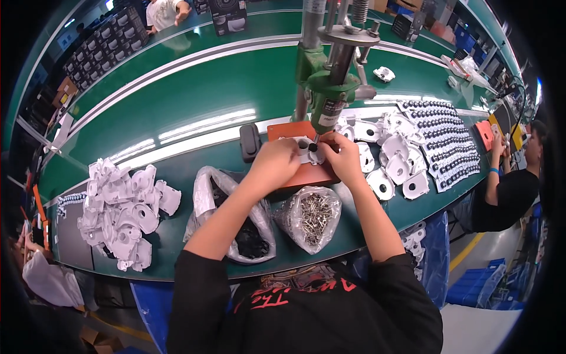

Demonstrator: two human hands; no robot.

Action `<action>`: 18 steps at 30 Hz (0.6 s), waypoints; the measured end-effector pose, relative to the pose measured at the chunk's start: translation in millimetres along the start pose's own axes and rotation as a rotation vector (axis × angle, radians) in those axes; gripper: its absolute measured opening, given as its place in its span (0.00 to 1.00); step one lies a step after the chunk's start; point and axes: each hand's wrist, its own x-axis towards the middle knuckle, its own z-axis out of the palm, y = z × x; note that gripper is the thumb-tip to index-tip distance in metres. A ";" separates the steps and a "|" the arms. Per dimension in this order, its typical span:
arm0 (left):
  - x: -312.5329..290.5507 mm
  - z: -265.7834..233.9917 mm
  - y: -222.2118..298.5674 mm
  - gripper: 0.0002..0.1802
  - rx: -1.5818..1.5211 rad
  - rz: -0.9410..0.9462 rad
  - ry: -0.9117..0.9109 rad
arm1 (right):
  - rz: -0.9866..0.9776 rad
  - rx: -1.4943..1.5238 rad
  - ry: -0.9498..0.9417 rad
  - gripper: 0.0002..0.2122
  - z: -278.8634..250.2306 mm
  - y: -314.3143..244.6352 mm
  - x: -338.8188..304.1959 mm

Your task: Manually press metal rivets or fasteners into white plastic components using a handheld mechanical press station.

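A white plastic housing with a round black piece at its middle lies on an orange-red plate. From the left, my left hand closes its fingers on the housing's edge. My right hand is closed in a pinch at the housing's right side, close to the press tip; whatever is between its fingers is hidden. Straight above stands a green bench press, its thin tip coming down between my hands. Nearer to me are an opened plastic bag of metal screws and a bag of small black parts.
White housings lie in a heap at left and more at right. Beyond these is a sheet with rows of black round parts. A black oblong case sits beside the plate. A co-worker works at far right; another person stands across the line.
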 end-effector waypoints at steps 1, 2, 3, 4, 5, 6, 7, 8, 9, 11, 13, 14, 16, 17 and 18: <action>-9.1 4.1 -7.5 0.09 0.017 0.128 0.013 | -0.034 -0.006 -0.016 0.05 2.0 0.8 0.8; -15.5 6.7 -12.4 0.08 0.033 0.258 0.025 | -0.032 -0.008 -0.024 0.05 2.2 1.0 1.8; -20.8 0.9 -7.9 0.10 0.092 0.210 -0.033 | -0.063 -0.068 -0.031 0.05 3.1 -0.4 3.0; -23.4 3.6 -11.2 0.10 0.085 0.201 -0.030 | -0.094 -0.128 -0.036 0.05 4.4 -2.9 3.7; -25.6 8.0 -15.3 0.11 0.080 0.281 0.049 | -0.070 -0.131 -0.047 0.06 4.4 -7.1 3.8; -24.5 8.7 -16.2 0.12 0.075 0.367 0.129 | -0.070 -0.137 -0.050 0.06 5.0 -6.4 4.9; -25.2 8.5 -15.8 0.12 0.069 0.367 0.133 | -0.063 -0.159 -0.048 0.06 5.3 -4.6 6.0; -27.1 7.4 -14.2 0.12 0.094 0.347 0.097 | -0.056 -0.182 -0.047 0.06 6.5 -3.1 7.0; -28.4 7.3 -12.7 0.12 0.117 0.326 0.062 | -0.057 -0.191 -0.052 0.06 7.2 -1.8 7.4; -28.9 9.9 -16.8 0.13 0.119 0.331 0.073 | -0.116 -0.219 -0.024 0.07 8.7 0.0 7.7; -30.2 13.0 -20.2 0.13 0.124 0.330 0.085 | -0.104 -0.233 -0.030 0.07 8.1 0.5 6.4; -30.1 14.8 -21.0 0.13 0.134 0.349 0.113 | -0.089 -0.239 -0.026 0.07 7.3 0.9 6.0; -30.9 16.4 -23.0 0.13 0.143 0.362 0.140 | -0.087 -0.223 -0.016 0.07 8.3 0.2 5.9; -30.7 17.2 -23.2 0.13 0.139 0.361 0.141 | -0.084 -0.204 0.002 0.07 8.6 -0.6 5.6; -30.3 17.2 -23.6 0.13 0.136 0.360 0.142 | -0.084 -0.204 -0.001 0.07 8.9 -2.1 6.0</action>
